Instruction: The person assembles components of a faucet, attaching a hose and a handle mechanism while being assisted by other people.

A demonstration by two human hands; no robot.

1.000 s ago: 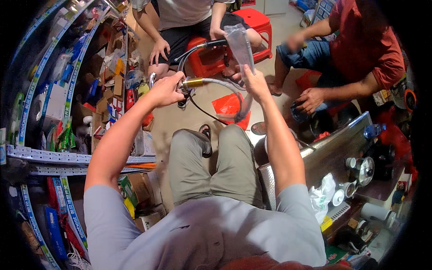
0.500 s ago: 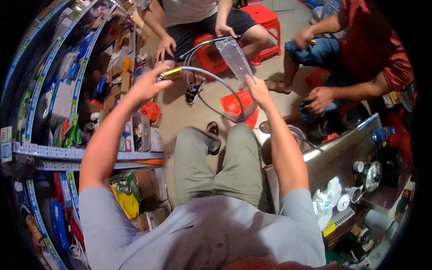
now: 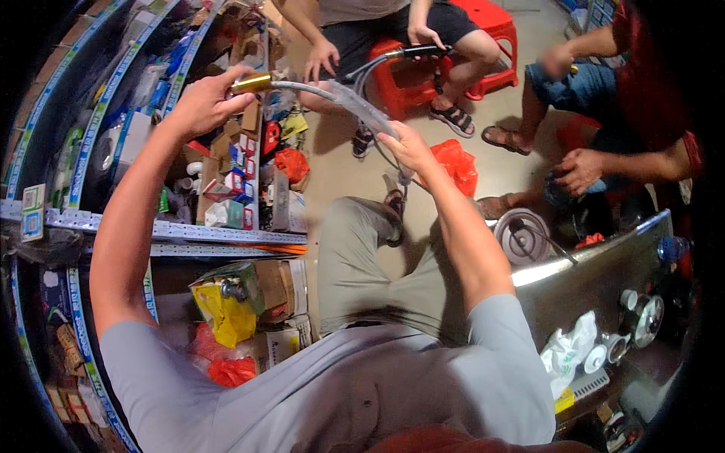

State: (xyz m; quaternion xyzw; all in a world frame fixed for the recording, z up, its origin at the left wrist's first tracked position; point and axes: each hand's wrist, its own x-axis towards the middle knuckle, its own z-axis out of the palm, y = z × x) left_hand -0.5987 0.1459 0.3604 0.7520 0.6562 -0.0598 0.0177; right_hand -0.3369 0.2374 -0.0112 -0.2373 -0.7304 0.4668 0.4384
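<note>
My left hand (image 3: 208,104), raised on the left near the shelves, is closed round a gold cylindrical fitting (image 3: 259,82) at the end of a grey hose (image 3: 302,88). In front of me, my right hand (image 3: 408,149) grips a clear plastic sleeve (image 3: 361,108), which lies along the hose. Whether the hose runs inside the sleeve or only beside it I cannot tell. Another length of the hose loops to a black cylindrical end piece (image 3: 420,51), close under the hand of a person seated opposite (image 3: 424,34).
Packed shelves (image 3: 189,230) line the left side. A red plastic stool (image 3: 483,23) stands behind the person opposite. Red bags (image 3: 455,167) and a coiled hose (image 3: 522,235) lie ahead to the right. A dark table (image 3: 589,275) holds small dishes; another person (image 3: 596,68) sits beyond it.
My left hand has drawn the gold fitting left toward the shelves. The plastic sleeve, upright before, now slants leftward along the hose. My view has shifted, so things appear farther right.
</note>
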